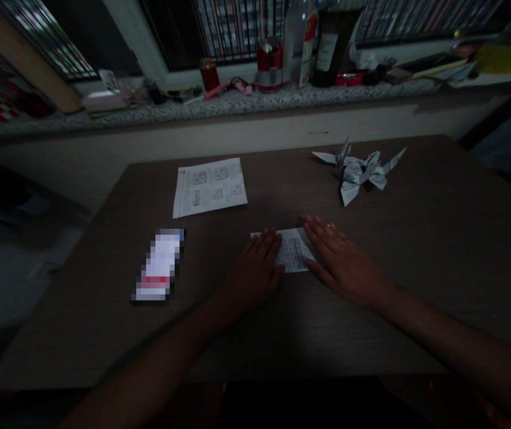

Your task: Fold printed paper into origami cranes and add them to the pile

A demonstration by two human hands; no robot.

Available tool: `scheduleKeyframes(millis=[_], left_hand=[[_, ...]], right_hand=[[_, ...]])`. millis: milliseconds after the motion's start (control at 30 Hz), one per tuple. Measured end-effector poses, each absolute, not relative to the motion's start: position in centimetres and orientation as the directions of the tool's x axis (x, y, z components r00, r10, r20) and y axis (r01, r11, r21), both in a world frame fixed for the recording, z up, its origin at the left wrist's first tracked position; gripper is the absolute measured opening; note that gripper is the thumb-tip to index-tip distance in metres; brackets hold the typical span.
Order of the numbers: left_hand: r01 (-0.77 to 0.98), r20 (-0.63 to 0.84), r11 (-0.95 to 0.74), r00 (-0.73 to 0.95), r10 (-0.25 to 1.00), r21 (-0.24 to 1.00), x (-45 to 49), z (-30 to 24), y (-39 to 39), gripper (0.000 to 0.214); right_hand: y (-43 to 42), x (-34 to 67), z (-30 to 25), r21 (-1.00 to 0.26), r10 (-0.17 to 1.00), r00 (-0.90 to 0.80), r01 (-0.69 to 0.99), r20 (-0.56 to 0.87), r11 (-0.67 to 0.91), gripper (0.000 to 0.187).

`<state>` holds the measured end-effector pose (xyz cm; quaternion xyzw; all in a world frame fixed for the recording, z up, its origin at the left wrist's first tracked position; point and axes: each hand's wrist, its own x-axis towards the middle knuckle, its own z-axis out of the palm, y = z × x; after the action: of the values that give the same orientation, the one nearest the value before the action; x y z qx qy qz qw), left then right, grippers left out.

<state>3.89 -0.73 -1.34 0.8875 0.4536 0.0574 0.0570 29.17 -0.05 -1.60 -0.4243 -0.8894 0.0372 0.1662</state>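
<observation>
Head view: dim scene; a brown table (282,339) below a window ledge, two bare hands near the middle of the tabletop.
Small printed paper (292,251): flat on the table between the hands, its left and right ends partly covered by them; print shows on the exposed middle. Number of layers cannot be told.
Left hand (256,268): palm down over the paper's left end; fingers (268,238) extended and close together, thumb set apart near the lower edge. Nothing gripped.
Right hand (342,259): palm down at the paper's right end; fingers straight, pointing up and inward, thumb spread from them along the paper's lower part. Nothing gripped.
Phone (159,265): on the table left of the left hand, well apart from it; screen lit, pixelated, content unreadable.
Larger printed sheet (211,187): flat, beyond the phone, small pictures and text on it.
Folded paper figures (363,173): beyond the right hand, pointed, made of printed paper, clustered; contact between them unclear.
Window ledge (220,108): speckled stone, bearing a red can (270,67), a small reddish jar (209,75) and a dark tube (330,50), among other clutter.
</observation>
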Motion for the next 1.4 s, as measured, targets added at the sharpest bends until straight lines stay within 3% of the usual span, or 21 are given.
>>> scheduleKeyframes(millis=[133,600,900,1133,1400], left_hand=[[0.803,0.069,-0.579,0.576,0.815,0.138,4.1,-1.7,-0.9,0.067],[0.807,0.062,-0.575,0.572,0.818,0.134,4.0,-1.9,-0.9,0.071],[0.814,0.045,-0.555,0.556,0.83,0.172,4.0,-1.7,-1.0,0.068],[0.812,0.051,-0.554,0.555,0.83,0.186,3.9,-1.9,-0.9,0.068],[0.864,0.101,-0.48,0.47,0.877,0.153,3.6,-0.7,-0.7,0.068]], right_hand=[[-0.1,26.8,-2.2,-0.256,0.739,-0.637,0.694,0.219,0.674,0.072],[0.1,26.6,-3.3,-0.239,0.735,-0.648,0.696,0.197,0.677,0.072],[-0.1,31.2,-3.9,-0.21,0.819,-0.533,0.793,0.213,0.572,0.073],[-0.1,31.3,-3.6,-0.228,0.819,-0.533,0.788,0.211,0.572,0.073],[0.5,30.9,-2.4,-0.274,0.8,-0.552,0.752,0.235,0.599,0.063]])
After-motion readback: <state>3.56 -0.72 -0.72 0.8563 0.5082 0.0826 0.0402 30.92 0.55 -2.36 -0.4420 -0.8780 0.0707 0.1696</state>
